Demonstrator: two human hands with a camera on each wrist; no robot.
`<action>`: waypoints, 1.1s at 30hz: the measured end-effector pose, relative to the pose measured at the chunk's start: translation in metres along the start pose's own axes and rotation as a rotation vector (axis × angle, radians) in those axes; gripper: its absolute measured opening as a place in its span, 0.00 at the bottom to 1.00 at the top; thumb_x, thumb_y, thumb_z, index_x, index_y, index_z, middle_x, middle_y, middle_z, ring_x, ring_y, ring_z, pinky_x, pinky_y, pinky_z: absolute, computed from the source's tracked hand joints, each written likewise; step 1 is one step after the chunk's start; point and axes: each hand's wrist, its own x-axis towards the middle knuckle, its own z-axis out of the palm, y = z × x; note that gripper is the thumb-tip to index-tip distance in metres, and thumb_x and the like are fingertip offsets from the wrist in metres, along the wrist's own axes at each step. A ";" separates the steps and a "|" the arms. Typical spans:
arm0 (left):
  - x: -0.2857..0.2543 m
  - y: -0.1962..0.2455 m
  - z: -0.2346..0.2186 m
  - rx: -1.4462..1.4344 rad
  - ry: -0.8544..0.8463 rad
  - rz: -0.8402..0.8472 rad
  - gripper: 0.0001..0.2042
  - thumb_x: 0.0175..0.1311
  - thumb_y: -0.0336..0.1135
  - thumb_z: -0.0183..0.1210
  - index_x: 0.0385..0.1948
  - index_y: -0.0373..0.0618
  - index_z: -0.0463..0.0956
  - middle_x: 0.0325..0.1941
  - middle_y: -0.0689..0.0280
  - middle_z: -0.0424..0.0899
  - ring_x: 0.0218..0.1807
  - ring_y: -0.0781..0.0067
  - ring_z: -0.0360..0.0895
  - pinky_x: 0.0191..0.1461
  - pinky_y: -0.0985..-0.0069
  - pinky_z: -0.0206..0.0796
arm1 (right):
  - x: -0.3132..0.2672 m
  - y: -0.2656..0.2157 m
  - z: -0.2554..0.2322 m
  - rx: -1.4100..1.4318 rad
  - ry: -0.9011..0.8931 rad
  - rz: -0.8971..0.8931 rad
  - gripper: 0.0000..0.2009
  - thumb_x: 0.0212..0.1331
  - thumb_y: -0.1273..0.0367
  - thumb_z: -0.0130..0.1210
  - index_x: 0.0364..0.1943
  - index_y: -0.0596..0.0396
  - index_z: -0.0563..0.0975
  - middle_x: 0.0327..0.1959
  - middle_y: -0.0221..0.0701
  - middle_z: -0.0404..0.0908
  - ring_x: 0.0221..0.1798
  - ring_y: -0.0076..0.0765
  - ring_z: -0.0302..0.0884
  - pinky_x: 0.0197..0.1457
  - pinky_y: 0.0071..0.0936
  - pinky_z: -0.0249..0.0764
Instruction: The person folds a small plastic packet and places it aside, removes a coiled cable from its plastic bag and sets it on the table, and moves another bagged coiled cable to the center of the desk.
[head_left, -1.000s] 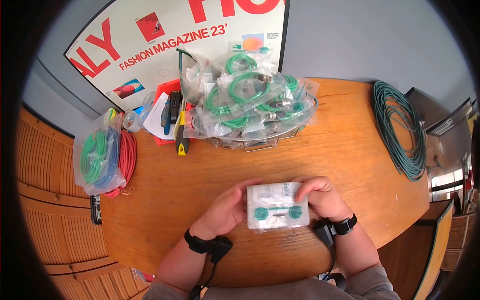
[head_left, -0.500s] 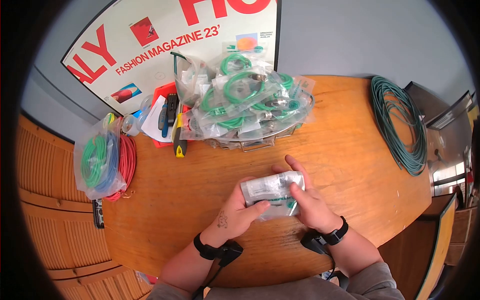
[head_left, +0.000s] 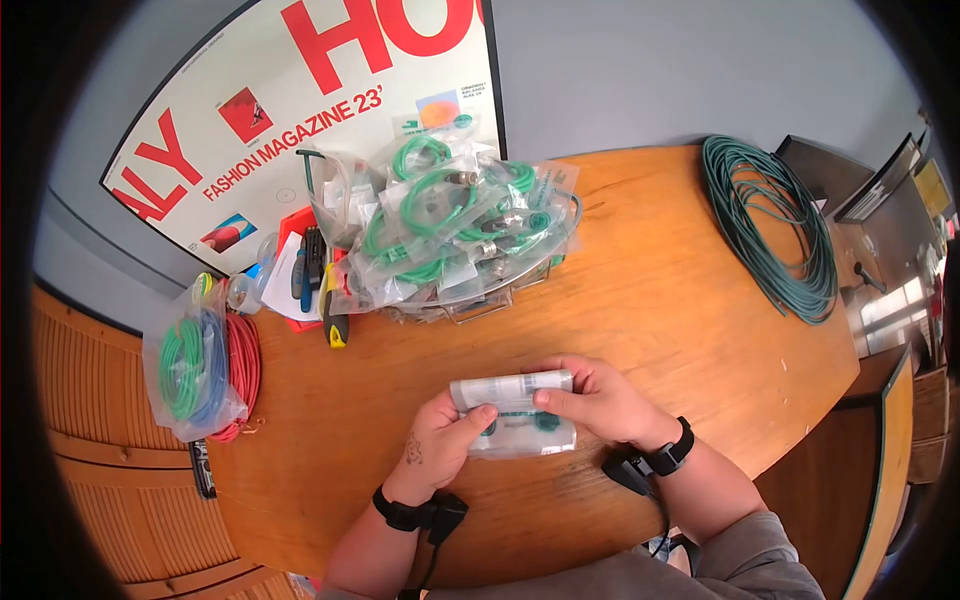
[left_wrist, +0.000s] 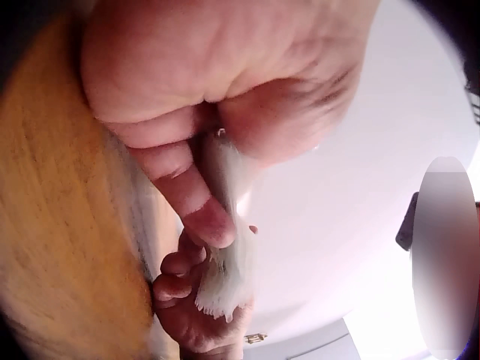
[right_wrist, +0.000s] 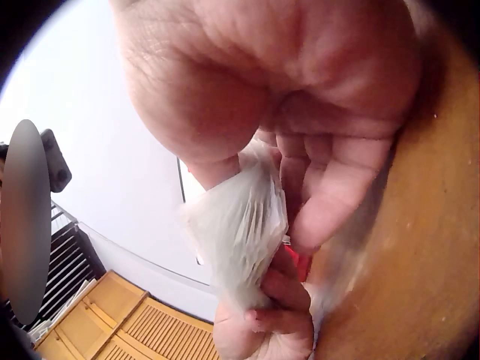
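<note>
One clear cable packet point(head_left: 515, 415), folded over, above wooden table point(head_left: 680, 300); left hand point(head_left: 445, 440) pinches its left end; right hand point(head_left: 600, 400) grips its right.

Two hands point(head_left: 440, 445) point(head_left: 600, 400), one folded packet point(head_left: 515, 415), one basket point(head_left: 565, 215), one green cable coil point(head_left: 770, 230).

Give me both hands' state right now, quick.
Left hand: pinching the clear bagged cable packet at its left end.
Right hand: gripping the same packet's right end.

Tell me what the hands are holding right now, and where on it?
Both hands, left hand and right hand, grip one clear packet, pinching its folded top edge from either end.
</note>
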 end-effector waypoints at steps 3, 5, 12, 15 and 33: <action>-0.002 0.005 0.004 0.080 -0.031 -0.048 0.13 0.70 0.30 0.55 0.53 0.37 0.75 0.50 0.68 0.81 0.49 0.80 0.74 0.54 0.78 0.66 | -0.007 -0.008 0.006 -0.005 0.055 0.043 0.10 0.68 0.71 0.54 0.48 0.62 0.79 0.43 0.26 0.83 0.44 0.17 0.76 0.48 0.20 0.73; -0.004 0.007 -0.003 0.062 -0.069 -0.080 0.13 0.70 0.32 0.55 0.52 0.36 0.75 0.48 0.68 0.81 0.47 0.81 0.74 0.53 0.78 0.67 | -0.008 -0.011 0.005 -0.046 0.051 0.067 0.10 0.69 0.70 0.53 0.47 0.62 0.79 0.42 0.26 0.83 0.43 0.16 0.76 0.48 0.19 0.73; -0.005 0.013 -0.007 0.335 0.029 -0.137 0.16 0.71 0.39 0.54 0.44 0.32 0.80 0.37 0.68 0.84 0.39 0.82 0.75 0.45 0.80 0.68 | -0.010 -0.009 0.006 -0.102 0.000 0.128 0.12 0.70 0.66 0.53 0.45 0.62 0.81 0.37 0.24 0.83 0.39 0.14 0.75 0.44 0.18 0.73; -0.007 0.017 -0.003 0.344 0.014 -0.144 0.17 0.71 0.40 0.54 0.44 0.32 0.80 0.37 0.67 0.84 0.39 0.81 0.76 0.43 0.80 0.68 | -0.010 -0.006 -0.002 -0.138 -0.045 0.180 0.14 0.71 0.62 0.52 0.45 0.60 0.81 0.35 0.22 0.82 0.36 0.13 0.73 0.40 0.17 0.72; -0.001 0.011 -0.006 -0.075 -0.006 -0.068 0.16 0.74 0.35 0.49 0.56 0.34 0.70 0.42 0.55 0.83 0.42 0.69 0.81 0.47 0.73 0.75 | -0.028 -0.054 -0.028 -0.115 0.335 -0.028 0.10 0.67 0.66 0.56 0.44 0.57 0.81 0.33 0.23 0.82 0.30 0.15 0.74 0.31 0.15 0.69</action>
